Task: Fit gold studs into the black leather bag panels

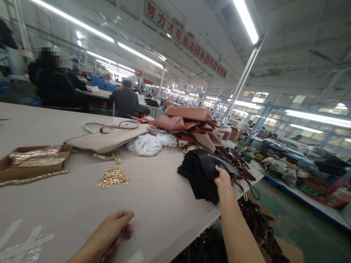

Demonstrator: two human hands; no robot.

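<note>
At the table's right edge, my right hand (222, 177) is closed on a black leather piece at the side of a fanned stack of black leather pieces (196, 168). The tip of a finger presses on the dark surface, and the other fingers are partly hidden. Lower in view, my left hand (116, 228) hovers over the table with its fingers curled in. A small glint of gold shows under its wrist, but what the fingers hold, if anything, is hidden. Beyond this hand lies a heap of gold metal links (113, 178).
A cardboard box (67, 151) with bagged gold chains stands at the left. Behind are a beige bag (109, 138), plastic bags (148, 145) and piled brown bags (189, 115). Dark straps (255, 219) hang beside the table edge. Two people (124, 96) sit farther off.
</note>
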